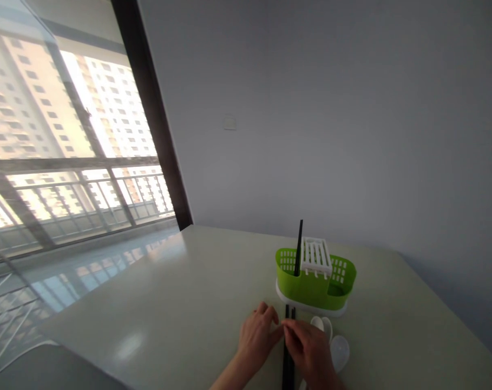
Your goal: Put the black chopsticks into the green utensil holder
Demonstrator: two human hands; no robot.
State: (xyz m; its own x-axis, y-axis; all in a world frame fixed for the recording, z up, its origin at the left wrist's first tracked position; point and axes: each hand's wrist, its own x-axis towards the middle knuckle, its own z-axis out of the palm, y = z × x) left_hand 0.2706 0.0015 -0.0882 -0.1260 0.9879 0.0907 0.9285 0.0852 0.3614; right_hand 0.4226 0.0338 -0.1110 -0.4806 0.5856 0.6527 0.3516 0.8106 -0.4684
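Black chopsticks [286,368] lie on the table in front of a green perforated basket [306,290]. My left hand [258,335] is just left of them, its fingers curled and its thumb reaching toward my right hand. My right hand [308,346] is over the chopsticks with fingertips pressed together; what they hold, if anything, is too small to tell. White spoons [340,352] lie beside and partly under my right hand. Dark chopsticks [299,249] stand in the basket's left compartment, next to a white slatted rack [316,254] across its middle.
The pale table [181,303] reaches back to a grey wall with a white switch plate [229,123]. At the lower left is a dark chair back [54,371]. A large window with railings fills the left side.
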